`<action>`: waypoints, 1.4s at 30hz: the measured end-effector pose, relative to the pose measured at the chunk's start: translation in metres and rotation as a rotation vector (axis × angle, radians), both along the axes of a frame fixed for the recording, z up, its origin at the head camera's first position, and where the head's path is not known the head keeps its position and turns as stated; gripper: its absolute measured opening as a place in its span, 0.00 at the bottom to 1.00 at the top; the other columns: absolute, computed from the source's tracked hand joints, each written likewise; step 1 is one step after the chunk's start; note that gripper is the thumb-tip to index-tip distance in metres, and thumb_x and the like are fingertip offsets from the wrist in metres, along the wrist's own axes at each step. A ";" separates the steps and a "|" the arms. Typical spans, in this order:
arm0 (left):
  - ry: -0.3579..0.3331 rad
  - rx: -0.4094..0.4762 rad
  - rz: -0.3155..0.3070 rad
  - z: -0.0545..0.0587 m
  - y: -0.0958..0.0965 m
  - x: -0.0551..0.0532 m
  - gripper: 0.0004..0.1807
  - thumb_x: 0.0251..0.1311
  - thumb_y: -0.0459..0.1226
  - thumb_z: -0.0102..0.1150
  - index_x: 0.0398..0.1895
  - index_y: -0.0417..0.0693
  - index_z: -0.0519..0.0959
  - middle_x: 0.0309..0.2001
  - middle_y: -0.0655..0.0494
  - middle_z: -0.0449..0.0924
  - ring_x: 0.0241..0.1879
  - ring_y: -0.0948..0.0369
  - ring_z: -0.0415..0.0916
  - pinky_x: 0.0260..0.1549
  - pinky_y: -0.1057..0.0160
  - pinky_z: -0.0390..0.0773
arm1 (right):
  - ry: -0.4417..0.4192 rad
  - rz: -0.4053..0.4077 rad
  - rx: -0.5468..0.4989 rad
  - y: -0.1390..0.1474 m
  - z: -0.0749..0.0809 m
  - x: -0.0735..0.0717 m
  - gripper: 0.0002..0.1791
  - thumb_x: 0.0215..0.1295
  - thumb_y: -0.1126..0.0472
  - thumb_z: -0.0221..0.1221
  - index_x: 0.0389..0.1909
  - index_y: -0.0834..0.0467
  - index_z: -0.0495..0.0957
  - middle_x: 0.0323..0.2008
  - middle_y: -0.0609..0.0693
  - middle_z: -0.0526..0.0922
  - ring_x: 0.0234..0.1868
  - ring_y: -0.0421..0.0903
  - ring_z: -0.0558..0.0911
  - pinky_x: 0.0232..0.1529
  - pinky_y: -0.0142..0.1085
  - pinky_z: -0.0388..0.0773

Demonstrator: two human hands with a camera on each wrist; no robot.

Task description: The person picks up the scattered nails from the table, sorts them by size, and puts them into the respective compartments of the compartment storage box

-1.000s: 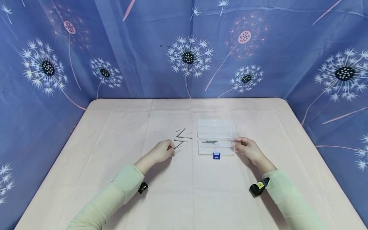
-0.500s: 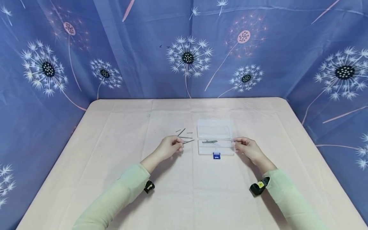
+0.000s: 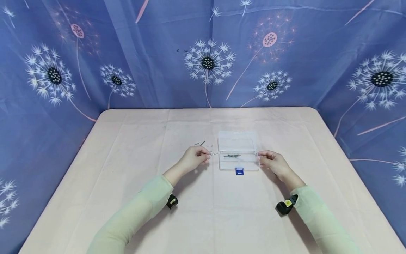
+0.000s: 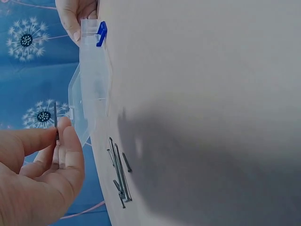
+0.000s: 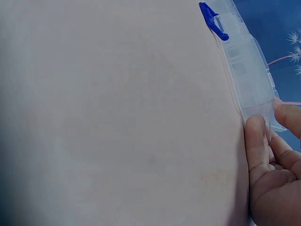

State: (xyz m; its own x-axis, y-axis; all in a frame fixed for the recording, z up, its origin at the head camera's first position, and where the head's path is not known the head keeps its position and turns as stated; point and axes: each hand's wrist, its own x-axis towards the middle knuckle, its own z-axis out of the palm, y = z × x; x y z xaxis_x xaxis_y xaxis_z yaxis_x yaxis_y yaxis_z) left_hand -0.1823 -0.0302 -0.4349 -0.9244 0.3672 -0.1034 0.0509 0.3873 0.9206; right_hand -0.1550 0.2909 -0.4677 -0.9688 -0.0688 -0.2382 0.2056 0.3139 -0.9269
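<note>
My left hand (image 3: pixel 194 158) pinches a nail (image 3: pixel 216 153) between thumb and fingertips. The nail sticks out to the right, its end overlapping the left edge of the clear plastic box (image 3: pixel 247 165) in the head view. In the left wrist view the same nail (image 4: pixel 55 117) points upward from the fingertips. The box lies with its lid (image 3: pixel 236 141) raised at the back, and several nails (image 3: pixel 232 155) rest in a bundle inside. On the box's right end wall, the thumb and fingers of my right hand (image 3: pixel 276 165) grip the plastic.
Several loose nails (image 4: pixel 117 165) of different lengths lie on the table left of the box, partly hidden by the left hand in the head view. A blue latch (image 3: pixel 239 171) hangs at the box's front. Behind the pale tablecloth (image 3: pixel 190 218) rises a blue dandelion-patterned curtain (image 3: pixel 165 70).
With a nail pinched from the loose group, my left hand has moved right and slightly back, up to the box's left edge. The right hand stays on the box.
</note>
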 end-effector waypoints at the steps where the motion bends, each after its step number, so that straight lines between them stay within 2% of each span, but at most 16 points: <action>1: 0.008 -0.005 -0.003 0.000 0.002 -0.001 0.07 0.61 0.27 0.55 0.39 0.30 0.79 0.31 0.39 0.81 0.27 0.59 0.79 0.29 0.69 0.79 | 0.001 0.000 0.000 0.001 0.000 0.000 0.25 0.69 0.63 0.52 0.60 0.75 0.64 0.33 0.38 0.78 0.30 0.30 0.79 0.35 0.23 0.78; 4: 0.005 0.001 -0.010 0.001 0.009 -0.003 0.07 0.61 0.27 0.55 0.39 0.31 0.79 0.32 0.40 0.82 0.29 0.57 0.79 0.31 0.68 0.80 | 0.001 0.004 -0.002 0.002 -0.001 0.001 0.25 0.69 0.63 0.52 0.60 0.75 0.64 0.33 0.38 0.78 0.30 0.30 0.79 0.35 0.24 0.78; 11: -0.029 0.014 -0.022 0.005 0.022 -0.005 0.08 0.62 0.27 0.54 0.41 0.31 0.79 0.34 0.39 0.81 0.32 0.52 0.80 0.38 0.59 0.83 | -0.003 0.003 -0.004 0.002 0.000 0.003 0.26 0.68 0.62 0.53 0.61 0.74 0.64 0.35 0.38 0.79 0.30 0.30 0.79 0.34 0.24 0.77; 15: -0.033 -0.004 -0.032 0.004 0.027 -0.008 0.08 0.62 0.27 0.54 0.41 0.31 0.79 0.33 0.39 0.81 0.30 0.56 0.79 0.38 0.58 0.83 | -0.003 -0.002 -0.017 0.002 0.000 0.003 0.26 0.68 0.63 0.53 0.60 0.75 0.64 0.36 0.41 0.79 0.32 0.30 0.78 0.36 0.24 0.78; 18: -0.047 -0.009 -0.029 0.003 0.030 -0.010 0.08 0.62 0.27 0.54 0.41 0.32 0.79 0.31 0.42 0.81 0.27 0.61 0.77 0.37 0.61 0.83 | -0.008 -0.005 -0.024 0.000 -0.001 0.002 0.26 0.68 0.63 0.53 0.60 0.76 0.64 0.36 0.41 0.78 0.33 0.29 0.78 0.37 0.24 0.79; 22: -0.063 -0.012 -0.033 0.003 0.035 -0.013 0.07 0.62 0.28 0.55 0.40 0.32 0.79 0.28 0.47 0.80 0.26 0.64 0.75 0.37 0.60 0.83 | -0.013 -0.006 -0.017 -0.001 -0.001 0.001 0.25 0.67 0.64 0.53 0.60 0.76 0.64 0.37 0.43 0.78 0.33 0.29 0.77 0.37 0.24 0.79; 31: -0.009 -0.098 -0.079 0.008 0.048 -0.019 0.07 0.61 0.29 0.57 0.39 0.34 0.80 0.31 0.48 0.80 0.25 0.67 0.73 0.29 0.70 0.80 | -0.010 -0.005 -0.006 -0.001 0.000 0.000 0.25 0.68 0.63 0.53 0.60 0.75 0.64 0.36 0.42 0.78 0.32 0.29 0.78 0.36 0.24 0.79; 38: 0.031 -0.134 -0.136 0.012 0.058 -0.022 0.07 0.61 0.28 0.55 0.39 0.34 0.80 0.32 0.45 0.80 0.30 0.58 0.79 0.29 0.72 0.78 | -0.002 -0.006 -0.007 0.000 -0.001 0.000 0.25 0.68 0.64 0.53 0.60 0.76 0.64 0.34 0.41 0.78 0.32 0.29 0.78 0.36 0.24 0.79; 42: 0.069 -0.165 -0.148 0.012 0.065 -0.023 0.07 0.60 0.28 0.55 0.39 0.34 0.80 0.32 0.46 0.81 0.30 0.58 0.79 0.28 0.73 0.77 | 0.000 -0.005 -0.003 0.000 -0.001 0.000 0.25 0.68 0.64 0.53 0.60 0.75 0.65 0.35 0.43 0.79 0.32 0.30 0.78 0.37 0.24 0.79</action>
State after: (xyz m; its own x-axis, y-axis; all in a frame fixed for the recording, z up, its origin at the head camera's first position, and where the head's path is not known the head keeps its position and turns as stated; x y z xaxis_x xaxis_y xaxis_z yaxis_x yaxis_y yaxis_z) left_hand -0.2051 0.0344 -0.4226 -0.8684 0.4831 -0.1117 0.1790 0.5155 0.8380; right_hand -0.1553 0.2912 -0.4683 -0.9692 -0.0652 -0.2376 0.2067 0.3097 -0.9281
